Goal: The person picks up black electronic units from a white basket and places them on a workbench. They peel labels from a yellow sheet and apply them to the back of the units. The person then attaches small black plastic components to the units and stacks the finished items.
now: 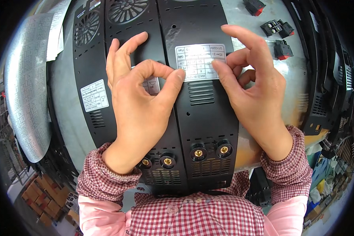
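A silver printed label (200, 53) lies on or just above the black metal casing (208, 122) in front of me; I cannot tell whether it is stuck down. My left hand (141, 98) pinches the label's left edge between thumb and forefinger, its other fingers raised. At the right edge, the thumb of my right hand (259, 84) presses on the label. Its forefinger stretches forward above the casing and the other fingers curl inward. Below the label are vent slots (201, 93) and two round brass-centred sockets (198, 153).
To the left, another black casing (94, 65) bears a similar label (94, 96). Several black and red rocker switches (283, 50) lie on the metal table (244, 17) at the far right. A sheet of silver labels (29, 90) hangs at the left; black panels (326, 86) stand at the right.
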`<state>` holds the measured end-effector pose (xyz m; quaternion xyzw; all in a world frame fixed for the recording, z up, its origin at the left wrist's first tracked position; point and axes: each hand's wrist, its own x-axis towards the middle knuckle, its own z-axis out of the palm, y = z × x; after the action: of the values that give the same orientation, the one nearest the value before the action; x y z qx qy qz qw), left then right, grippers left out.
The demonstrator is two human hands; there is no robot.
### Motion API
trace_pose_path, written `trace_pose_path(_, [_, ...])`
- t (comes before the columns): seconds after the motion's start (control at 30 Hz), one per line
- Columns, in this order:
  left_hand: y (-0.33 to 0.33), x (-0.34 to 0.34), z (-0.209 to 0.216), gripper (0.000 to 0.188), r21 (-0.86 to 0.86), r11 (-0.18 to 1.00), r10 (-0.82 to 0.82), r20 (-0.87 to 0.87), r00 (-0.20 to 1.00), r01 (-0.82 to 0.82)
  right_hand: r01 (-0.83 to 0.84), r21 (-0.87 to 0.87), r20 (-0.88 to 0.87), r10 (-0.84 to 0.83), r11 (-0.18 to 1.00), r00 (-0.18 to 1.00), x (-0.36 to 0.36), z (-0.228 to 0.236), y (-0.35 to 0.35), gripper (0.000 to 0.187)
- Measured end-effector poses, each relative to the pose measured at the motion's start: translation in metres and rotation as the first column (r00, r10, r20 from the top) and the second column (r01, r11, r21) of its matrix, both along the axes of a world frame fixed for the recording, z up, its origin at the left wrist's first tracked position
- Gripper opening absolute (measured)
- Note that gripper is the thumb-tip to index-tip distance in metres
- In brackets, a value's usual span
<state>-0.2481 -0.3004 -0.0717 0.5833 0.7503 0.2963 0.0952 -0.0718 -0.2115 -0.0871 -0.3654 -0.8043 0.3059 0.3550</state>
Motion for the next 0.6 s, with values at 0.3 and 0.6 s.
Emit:
trace_pose_path(0.3, [0.0003,-0.0002,-0.0020,0.014,0.021,1.000,-0.013,-0.005,1.000,0.013,-0.005,0.030,0.021,0.004,1.000,1.000,-0.0003,-0.0006,-0.0005,0.053])
trace_pose_path(0.6, [0.0001,0.0009,-0.0019,0.015,0.019,1.000,-0.006,-0.019,1.000,0.007,-0.009,0.048,0.034,0.008,0.999,0.999,-0.0006,-0.0011,-0.0001,0.053])
